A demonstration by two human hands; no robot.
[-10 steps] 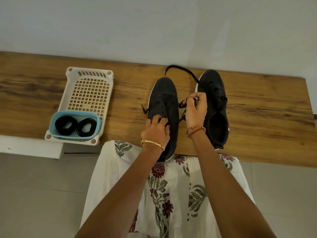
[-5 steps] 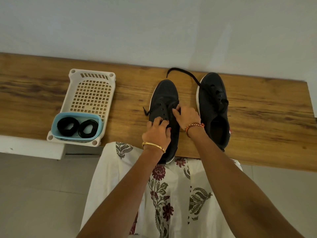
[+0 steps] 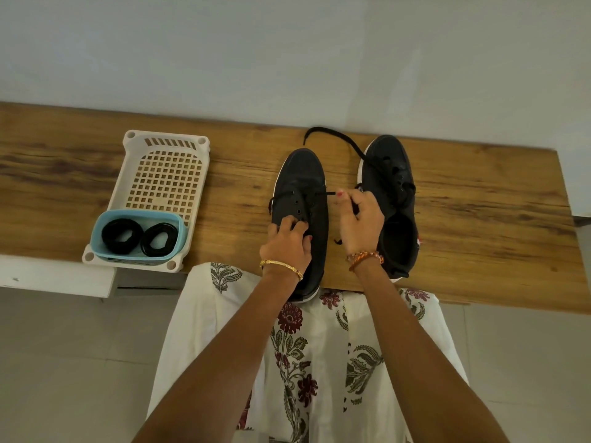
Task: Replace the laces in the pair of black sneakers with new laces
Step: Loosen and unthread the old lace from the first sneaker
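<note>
Black left sneaker on wooden desk: your left hand presses on it, fingers curled. Your right hand pinches its lace; second sneaker beside

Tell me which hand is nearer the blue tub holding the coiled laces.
Left. The left hand rests on the near sneaker, closest to the blue tub; the right hand is farther right.

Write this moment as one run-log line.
stage: unlacing left sneaker | left hand: steadies it | right hand: pulls old lace sideways | new laces: untouched in blue tub
</note>
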